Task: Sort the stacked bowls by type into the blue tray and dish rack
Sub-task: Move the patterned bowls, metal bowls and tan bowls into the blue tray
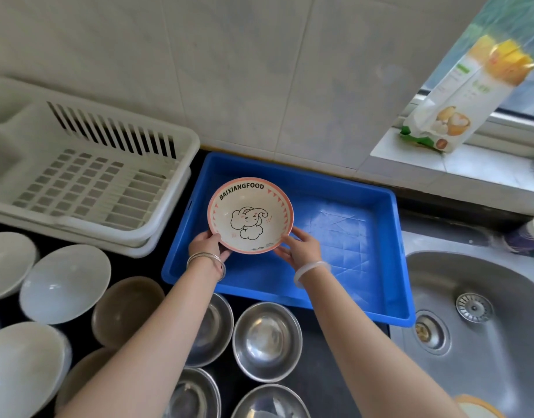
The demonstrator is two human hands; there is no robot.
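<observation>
A cream bowl with a pink rim and an elephant drawing (250,215) is held over the left part of the blue tray (344,285). My left hand (207,244) grips its near-left rim and my right hand (300,247) grips its near-right rim. Nothing else lies in the tray. The white dish rack (87,182) stands to the tray's left with nothing in it. On the dark counter near me sit white bowls (65,283), a brown bowl (127,310) and steel bowls (267,340).
A steel sink (483,327) lies to the right of the tray. A tiled wall rises behind. A food packet (459,101) leans on the window ledge at upper right.
</observation>
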